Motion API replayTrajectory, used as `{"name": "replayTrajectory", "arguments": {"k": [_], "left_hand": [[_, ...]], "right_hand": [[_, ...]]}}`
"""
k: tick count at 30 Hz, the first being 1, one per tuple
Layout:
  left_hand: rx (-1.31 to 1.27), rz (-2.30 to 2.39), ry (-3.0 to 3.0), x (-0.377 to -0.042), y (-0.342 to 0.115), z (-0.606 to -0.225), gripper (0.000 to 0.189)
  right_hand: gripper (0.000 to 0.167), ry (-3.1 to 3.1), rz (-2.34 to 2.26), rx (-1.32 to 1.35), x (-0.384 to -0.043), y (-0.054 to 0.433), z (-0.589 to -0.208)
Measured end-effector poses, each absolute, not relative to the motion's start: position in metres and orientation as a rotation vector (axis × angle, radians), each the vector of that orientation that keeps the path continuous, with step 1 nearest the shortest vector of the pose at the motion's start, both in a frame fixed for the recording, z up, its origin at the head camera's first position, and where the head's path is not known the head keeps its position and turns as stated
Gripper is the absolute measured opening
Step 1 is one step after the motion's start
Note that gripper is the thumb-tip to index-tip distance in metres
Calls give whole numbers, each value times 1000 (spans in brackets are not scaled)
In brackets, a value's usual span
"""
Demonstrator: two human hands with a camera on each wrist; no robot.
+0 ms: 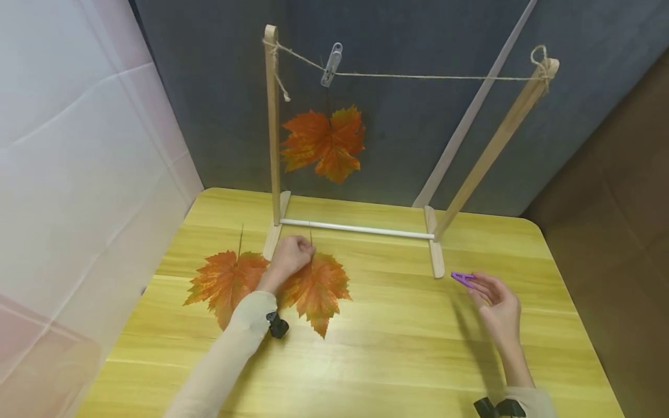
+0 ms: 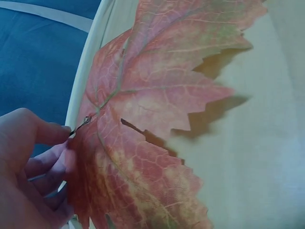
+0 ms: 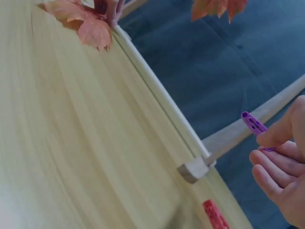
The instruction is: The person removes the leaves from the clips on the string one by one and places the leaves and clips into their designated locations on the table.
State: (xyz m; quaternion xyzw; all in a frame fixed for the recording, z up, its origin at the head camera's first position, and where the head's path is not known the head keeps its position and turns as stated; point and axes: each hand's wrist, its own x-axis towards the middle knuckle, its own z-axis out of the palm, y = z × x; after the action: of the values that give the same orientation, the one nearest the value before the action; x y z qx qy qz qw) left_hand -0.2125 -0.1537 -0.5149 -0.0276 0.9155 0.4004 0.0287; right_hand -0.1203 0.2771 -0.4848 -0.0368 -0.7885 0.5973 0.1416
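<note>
My left hand (image 1: 290, 258) pinches the thin stem of an orange maple leaf (image 1: 321, 290), whose blade lies over the tabletop; the left wrist view shows finger and thumb on the stem at the base of the leaf (image 2: 147, 95). Over at the right, my right hand (image 1: 500, 307) holds a purple clothespin (image 1: 462, 279) between thumb and fingers, raised above the table. A second maple leaf (image 1: 230, 281) lies left of the first, partly covered by my left forearm. Another maple leaf (image 1: 326, 142) hangs from the string (image 1: 407, 76) by a pale clothespin (image 1: 332, 65).
The string runs between two wooden posts (image 1: 273, 128) of a stand, joined low down by a white rod (image 1: 360, 229). A red clothespin (image 3: 215, 214) lies on the table (image 1: 387, 360) in the right wrist view. Dark cloth (image 1: 397, 128) hangs behind.
</note>
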Motion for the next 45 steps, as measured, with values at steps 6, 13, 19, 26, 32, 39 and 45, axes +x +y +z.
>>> {"name": "replayTrajectory", "arguments": {"k": [6,13,19,26,32,39,45], "left_hand": [[-191,1207,2862,-206,-154,-522,21],[-276,1152,2869,-206,-154,-523,20],[-269,1134,2848,-208,-151,-524,21],[-204,1073,2918,-212,-144,-526,20],[-172,1038,2968,-215,-140,-529,19],[-153,983,3027,-216,-137,-530,18],[-85,1044,3023,-209,-139,-523,17]], "right_hand": [[40,-2344,1706,-189,-114,283,-494],[38,-2402,1652,-265,-115,290,-505],[34,-2516,1471,-292,-116,303,-518],[36,-2623,1384,-333,-117,313,-527],[36,-2690,1332,-374,-116,318,-533],[34,-2694,1288,-352,-117,322,-544],[36,-2665,1314,-345,-118,321,-544]]}}
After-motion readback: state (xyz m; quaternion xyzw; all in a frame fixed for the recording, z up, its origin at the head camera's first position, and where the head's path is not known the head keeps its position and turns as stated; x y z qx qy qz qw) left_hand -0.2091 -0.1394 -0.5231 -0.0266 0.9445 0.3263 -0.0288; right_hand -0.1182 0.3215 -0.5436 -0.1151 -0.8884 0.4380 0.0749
